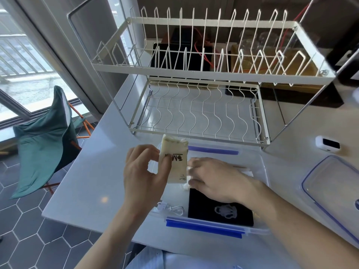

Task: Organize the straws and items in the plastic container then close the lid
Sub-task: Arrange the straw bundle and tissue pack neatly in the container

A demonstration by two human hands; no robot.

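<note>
The left hand (144, 171), just left of the frame's centre, pinches a cream-coloured packet (175, 161) between thumb and fingers and holds it upright over the left end of the clear plastic container (260, 164); lifted like this, the packet seems to be kept out of the way so the space beneath it can be sorted. Whether it holds wrapped straws I cannot tell; only some dark printing shows on its face. The right hand (215, 179), beside it at centre, reaches down into the container with fingers curled onto pale, crinkled wrapped items (186, 186), likely the straws, though they are mostly hidden beneath the hand and I cannot tell whether it grips them or only presses them flat. Toward the lower centre, a black flat pouch (206, 214) with a pale emblem lies on the container floor, pushed toward the near wall, and a coiled white cable (171, 208) sits just left of it. Blue latches (202, 227) hang open along the near and far rims, so the box is ready for closing but not yet shut. The lid (334, 191) rests on the white tabletop (87, 181) at the right edge of the frame, apart from the container, presumably parked there until the contents are settled. Behind, in the upper half, stands a white wire dish rack (204, 74).
</note>
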